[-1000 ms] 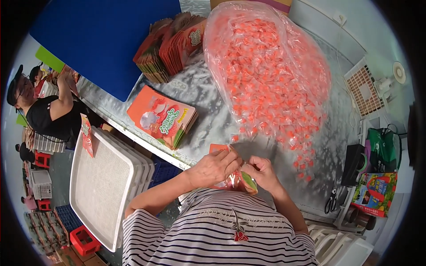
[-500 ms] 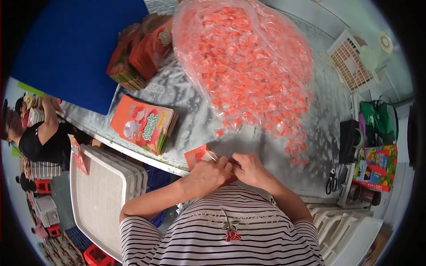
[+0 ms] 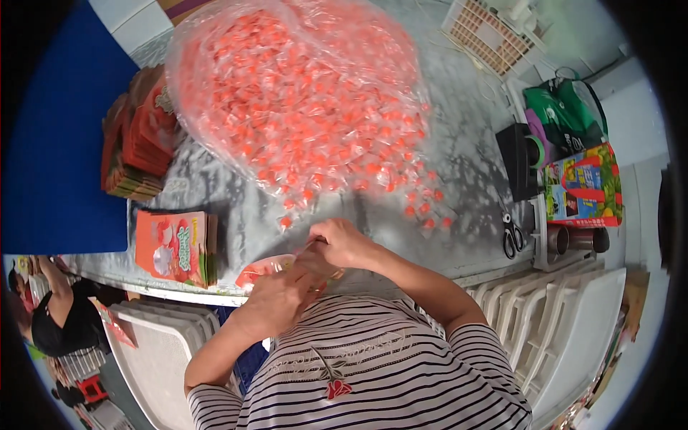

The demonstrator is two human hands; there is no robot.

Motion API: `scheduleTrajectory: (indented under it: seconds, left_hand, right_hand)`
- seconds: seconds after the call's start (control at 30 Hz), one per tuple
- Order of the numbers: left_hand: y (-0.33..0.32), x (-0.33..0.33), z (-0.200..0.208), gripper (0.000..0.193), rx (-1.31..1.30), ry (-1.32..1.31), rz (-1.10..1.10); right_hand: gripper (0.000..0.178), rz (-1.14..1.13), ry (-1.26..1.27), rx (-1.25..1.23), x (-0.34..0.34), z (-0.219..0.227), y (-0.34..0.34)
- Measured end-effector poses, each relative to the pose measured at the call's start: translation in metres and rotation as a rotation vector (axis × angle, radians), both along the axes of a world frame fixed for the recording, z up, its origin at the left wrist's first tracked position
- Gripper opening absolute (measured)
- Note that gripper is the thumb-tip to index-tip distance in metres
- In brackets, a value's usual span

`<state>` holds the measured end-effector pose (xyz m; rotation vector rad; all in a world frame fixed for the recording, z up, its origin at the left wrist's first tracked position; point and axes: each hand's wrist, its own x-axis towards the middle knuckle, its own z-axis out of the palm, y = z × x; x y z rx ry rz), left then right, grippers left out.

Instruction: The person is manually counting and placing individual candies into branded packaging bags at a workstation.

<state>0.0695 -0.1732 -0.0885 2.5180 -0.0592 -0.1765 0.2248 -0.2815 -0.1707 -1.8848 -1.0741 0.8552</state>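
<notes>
Close to the table's front edge, both my hands are on a red printed pouch (image 3: 263, 268). My left hand (image 3: 281, 295) is closed round the pouch's near side, its fingers curled. Just beyond it, my right hand (image 3: 340, 242) pinches the pouch at its upper part; the fingertips are partly hidden. What is inside the pouch cannot be made out. Past my hands lies a large heap of small, clear-wrapped orange-red pieces (image 3: 308, 122), spilling from a big clear plastic bag (image 3: 215, 147). To the left sits a stack of matching flat pouches (image 3: 170, 247).
More pouches (image 3: 147, 125) stand bundled at the far left beside a blue panel (image 3: 64, 143). Scissors (image 3: 512, 236), a black box (image 3: 517, 161) and a colourful bag (image 3: 584, 190) are at the right. White trays (image 3: 573, 344) stack below the right edge; others (image 3: 154, 337) stand lower left, near another person (image 3: 64, 312).
The view has turned, so the heap and stacks sit further left. My right hand now reaches beyond the left one, and more of the pouch shows between them.
</notes>
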Motion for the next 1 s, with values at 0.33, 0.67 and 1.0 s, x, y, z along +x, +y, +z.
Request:
scheduleTrajectory:
  seconds: [0.33, 0.67, 1.0]
  left_hand:
    - [0.011, -0.008, -0.012, 0.01, -0.012, -0.122, 0.282]
    - [0.005, -0.007, -0.011, 0.011, -0.033, -0.165, 0.353]
    - [0.019, -0.039, -0.003, 0.013, -0.004, -0.081, 0.493]
  right_hand:
    - [0.03, -0.48, -0.809, 0.057, 0.074, -0.033, -0.124]
    - [0.038, -0.357, -0.783, -0.034, 0.02, -0.063, -0.116]
    - [0.036, -0.664, -0.632, 0.17, 0.055, -0.056, -0.178]
